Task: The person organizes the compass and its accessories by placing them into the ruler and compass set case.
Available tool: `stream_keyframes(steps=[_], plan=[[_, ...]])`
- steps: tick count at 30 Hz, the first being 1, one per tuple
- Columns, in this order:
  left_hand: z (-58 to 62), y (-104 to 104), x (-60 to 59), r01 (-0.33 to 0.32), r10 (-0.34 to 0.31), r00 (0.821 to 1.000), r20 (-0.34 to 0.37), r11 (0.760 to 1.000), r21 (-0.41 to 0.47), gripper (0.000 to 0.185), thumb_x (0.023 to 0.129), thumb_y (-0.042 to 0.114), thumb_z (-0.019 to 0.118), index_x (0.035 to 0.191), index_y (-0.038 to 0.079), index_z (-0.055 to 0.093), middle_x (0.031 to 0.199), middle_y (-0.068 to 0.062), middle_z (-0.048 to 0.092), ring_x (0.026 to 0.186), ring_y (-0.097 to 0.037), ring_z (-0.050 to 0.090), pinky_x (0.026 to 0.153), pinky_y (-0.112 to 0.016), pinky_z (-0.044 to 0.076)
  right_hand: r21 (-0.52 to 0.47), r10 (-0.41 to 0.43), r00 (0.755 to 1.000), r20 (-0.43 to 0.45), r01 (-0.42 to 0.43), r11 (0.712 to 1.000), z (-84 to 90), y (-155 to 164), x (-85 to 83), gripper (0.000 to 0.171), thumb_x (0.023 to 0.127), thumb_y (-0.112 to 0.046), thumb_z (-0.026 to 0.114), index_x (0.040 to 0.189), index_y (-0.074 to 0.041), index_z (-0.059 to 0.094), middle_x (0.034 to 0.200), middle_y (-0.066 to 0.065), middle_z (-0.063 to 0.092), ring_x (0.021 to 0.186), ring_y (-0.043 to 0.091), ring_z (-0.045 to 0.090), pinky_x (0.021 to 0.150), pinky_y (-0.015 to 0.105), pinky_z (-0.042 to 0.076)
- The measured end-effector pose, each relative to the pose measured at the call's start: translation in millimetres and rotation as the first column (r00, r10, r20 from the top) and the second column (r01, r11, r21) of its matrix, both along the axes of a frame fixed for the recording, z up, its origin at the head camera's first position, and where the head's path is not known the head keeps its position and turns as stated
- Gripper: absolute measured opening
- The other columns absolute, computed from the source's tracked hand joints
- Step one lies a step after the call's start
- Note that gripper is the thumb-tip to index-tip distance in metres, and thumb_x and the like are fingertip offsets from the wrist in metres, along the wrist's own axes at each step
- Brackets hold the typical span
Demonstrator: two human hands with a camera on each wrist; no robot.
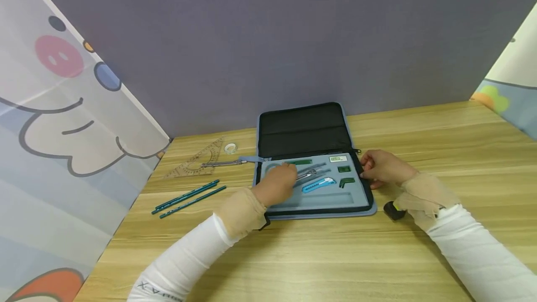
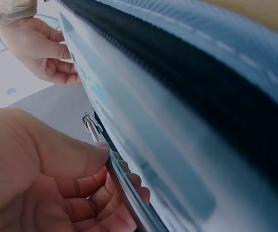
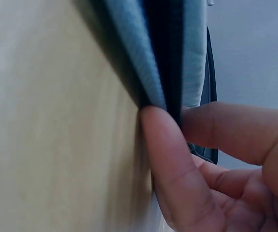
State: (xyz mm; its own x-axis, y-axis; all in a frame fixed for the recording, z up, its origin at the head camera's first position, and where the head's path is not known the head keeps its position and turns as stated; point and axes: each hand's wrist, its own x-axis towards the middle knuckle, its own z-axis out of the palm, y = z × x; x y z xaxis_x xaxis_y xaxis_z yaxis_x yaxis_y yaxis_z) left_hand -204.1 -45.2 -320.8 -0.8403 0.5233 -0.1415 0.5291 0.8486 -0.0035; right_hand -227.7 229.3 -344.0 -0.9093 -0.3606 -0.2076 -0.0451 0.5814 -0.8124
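An open zip case (image 1: pixel 319 216) lies on the table with its lid spread toward the back wall and a grey-blue tray (image 1: pixel 278 205) inside. My left hand (image 1: pixel 278 184) is over the tray's left half. Its thumb and fingers pinch a silver metal drawing compass (image 1: pixel 309 174), whose metal end (image 2: pixel 91 126) pokes out past the thumb in the left wrist view. My right hand (image 1: pixel 383 168) pinches the case's right edge between thumb and finger. Just below the compass sits a blue utility knife (image 1: pixel 319 185). Small green pieces (image 1: pixel 344 169) and a white eraser (image 1: pixel 337 159) occupy the tray's right side.
Left of the case lie dark green pencils (image 1: pixel 193 202), a clear set square (image 1: pixel 197 162), a tape roll (image 1: pixel 230 148) and a slim metal compass-like tool (image 1: pixel 224 163). A small black object (image 1: pixel 394 210) is by the right wrist. A grey wall (image 1: pixel 272 50) stands behind.
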Motion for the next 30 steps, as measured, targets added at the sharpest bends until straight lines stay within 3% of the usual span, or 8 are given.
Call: stream_keyframes(steps=[14, 30], plan=[[-2.8, 10.8, -3.0, 0.044, -0.043, 0.999, -0.021, 0.999, 0.023, 0.009, 0.088, -0.003, 0.056, 0.094, 0.001, 0.062, 0.086, -0.009, 0.059, 0.078, -0.019, 0.054, 0.067, -0.029, 0.047, 0.012, -0.006, 1.0, 0.003, 0.006, 1.0, -0.4, -4.1, -1.9, 0.028, 0.083, 0.005, 0.06, 0.104, 0.011, 0.042, 0.078, 0.007, 0.042, 0.059, 0.014, 0.053, 0.055, 0.029, 0.055], [-2.8, 22.0, -6.7, 0.009, -0.009, 1.0, -0.015, 1.0, -0.008, 0.008, 0.089, 0.001, 0.06, 0.097, 0.002, 0.062, 0.089, -0.01, 0.061, 0.082, -0.02, 0.058, 0.066, -0.028, 0.05, 0.015, -0.016, 1.0, 0.003, 0.016, 1.0, 1.4, -2.9, -1.6, 0.027, 0.083, 0.006, 0.059, 0.103, 0.011, 0.042, 0.078, 0.007, 0.043, 0.059, 0.014, 0.052, 0.055, 0.029, 0.056]])
